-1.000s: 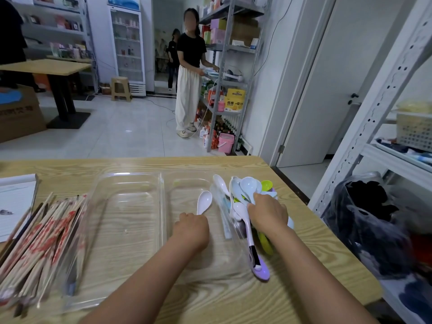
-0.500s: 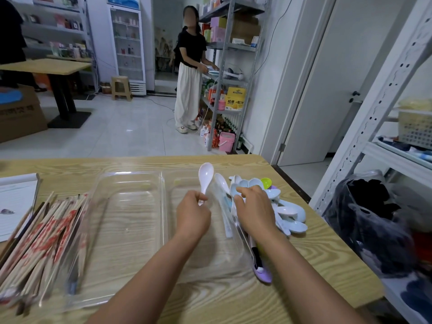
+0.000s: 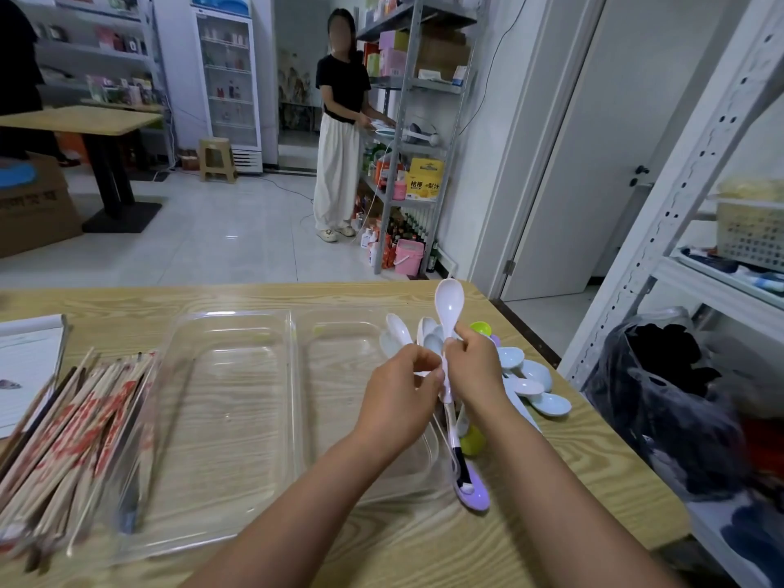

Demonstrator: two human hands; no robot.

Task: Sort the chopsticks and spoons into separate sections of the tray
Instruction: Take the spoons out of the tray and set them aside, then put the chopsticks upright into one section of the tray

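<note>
A clear two-section tray (image 3: 293,333) lies on the wooden table, with nothing in either section. Wrapped chopsticks (image 3: 80,418) are piled left of it. Loose spoons (image 3: 530,384), white, pale blue and green, lie heaped right of it. My left hand (image 3: 399,401) pinches the lower handle of a white spoon (image 3: 449,303) that stands bowl up over the tray's right edge. My right hand (image 3: 475,371) grips a bundle of spoons, among them a long purple-bowled spoon (image 3: 473,494). Its thumb and forefinger also close on the white spoon's handle.
A white paper pad (image 3: 25,367) lies at the table's far left. A metal shelf post (image 3: 662,231) and a dark plastic bag (image 3: 662,401) stand close by the table's right edge. A person (image 3: 339,133) stands at the shelves across the room.
My left hand lifted the white spoon out of the tray's right section and carried it right to my right hand. Both hands now meet at its handle.
</note>
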